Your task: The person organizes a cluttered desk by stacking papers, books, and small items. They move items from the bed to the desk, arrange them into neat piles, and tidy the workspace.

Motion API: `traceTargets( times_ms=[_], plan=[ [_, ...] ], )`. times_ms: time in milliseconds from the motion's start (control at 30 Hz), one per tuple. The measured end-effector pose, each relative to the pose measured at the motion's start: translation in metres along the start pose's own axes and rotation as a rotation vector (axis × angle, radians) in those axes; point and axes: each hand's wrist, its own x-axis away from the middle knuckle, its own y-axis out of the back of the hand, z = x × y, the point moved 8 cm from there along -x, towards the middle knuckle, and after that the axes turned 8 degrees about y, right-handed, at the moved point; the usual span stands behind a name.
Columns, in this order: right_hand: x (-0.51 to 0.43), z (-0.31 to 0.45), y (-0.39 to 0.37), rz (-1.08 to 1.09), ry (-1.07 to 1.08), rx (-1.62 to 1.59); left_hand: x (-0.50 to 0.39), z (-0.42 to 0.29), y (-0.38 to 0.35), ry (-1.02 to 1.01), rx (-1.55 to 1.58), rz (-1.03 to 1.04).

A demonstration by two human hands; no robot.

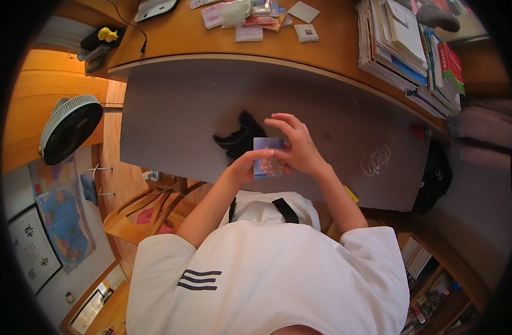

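A small blue and purple picture card or thin booklet [262,144] is in my left hand [246,166]. My left thumb lies across its face, and reddish fingertips show past its right edge. Beside that edge is my right hand [300,146], its fingers raised and apart and its thumb close to the card; whether the thumb touches is hard to tell. Just beyond the card, a crumpled black cloth item [239,136] lies on the grey tabletop [176,104], partly hidden by the card and my left hand.
A coiled white cable [375,161] lies to the right. On the raised wooden shelf [331,46] are small notebooks and packets [247,19] and stacked books and papers [396,46]. A fan [71,130] and a wooden chair [134,217] stand left. A black bag [436,180] hangs right.
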Motion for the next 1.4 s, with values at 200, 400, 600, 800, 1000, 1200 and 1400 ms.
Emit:
traceTargets(
  times_ms=[200, 400, 600, 800, 1000, 1200, 1400],
  plan=[
    [-0.002, 0.033, -0.046, 0.273, 0.123, 0.051, 0.023, -0.005, 0.026, -0.029, 0.054, -0.014],
    [-0.03, 0.047, -0.063, 0.268, 0.159, -0.045, 0.04, -0.021, 0.043, -0.104, 0.078, -0.066],
    [-0.148, -0.091, 0.035, -0.393, -0.044, 0.192, 0.062, -0.052, 0.046, -0.284, 0.273, 0.075],
    [-0.208, -0.198, 0.106, -0.415, -0.429, 0.784, 0.075, -0.074, 0.048, -0.395, 0.311, 0.145],
    [-0.233, -0.123, 0.033, -0.293, 0.201, 0.651, 0.067, -0.077, 0.052, -0.391, 0.331, 0.194],
    [-0.266, -0.107, -0.022, -0.346, -0.174, 0.924, 0.053, -0.08, 0.05, -0.338, 0.308, 0.096],
    [-0.27, -0.119, -0.021, -0.183, -0.237, 0.868, 0.056, -0.087, 0.05, -0.37, 0.32, 0.096]
  ],
)
